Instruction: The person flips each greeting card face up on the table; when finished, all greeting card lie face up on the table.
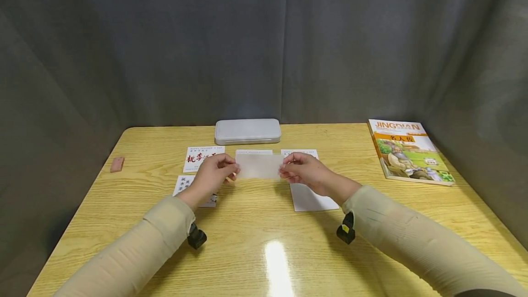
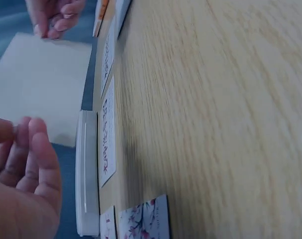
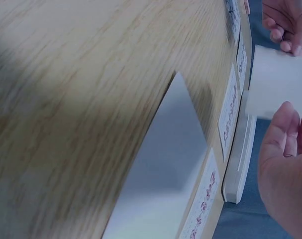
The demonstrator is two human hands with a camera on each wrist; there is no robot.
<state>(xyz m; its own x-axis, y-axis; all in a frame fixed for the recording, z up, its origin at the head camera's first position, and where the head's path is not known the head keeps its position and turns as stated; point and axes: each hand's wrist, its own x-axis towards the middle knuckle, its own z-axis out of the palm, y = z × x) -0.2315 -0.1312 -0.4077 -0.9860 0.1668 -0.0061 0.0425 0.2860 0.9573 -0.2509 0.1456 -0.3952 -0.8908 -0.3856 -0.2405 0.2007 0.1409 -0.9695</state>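
Observation:
A blank, pale card is held up above the table between both hands. The left hand pinches its left edge between thumb and fingers, while the right hand pinches the opposite edge. In the left wrist view, the card's plain side shows no print. Behind the left hand lies a white card with red characters; below that, a card with dark characters is partly covered by the wrist. Under the right hand is a plain white card. The held card overlaps a printed card farther back.
A white case stands at the table's back edge. Another printed card lies behind the right hand. To the right rests an illustrated book, and a pinkish block sits at far left. Grey curtains hang round the wooden table.

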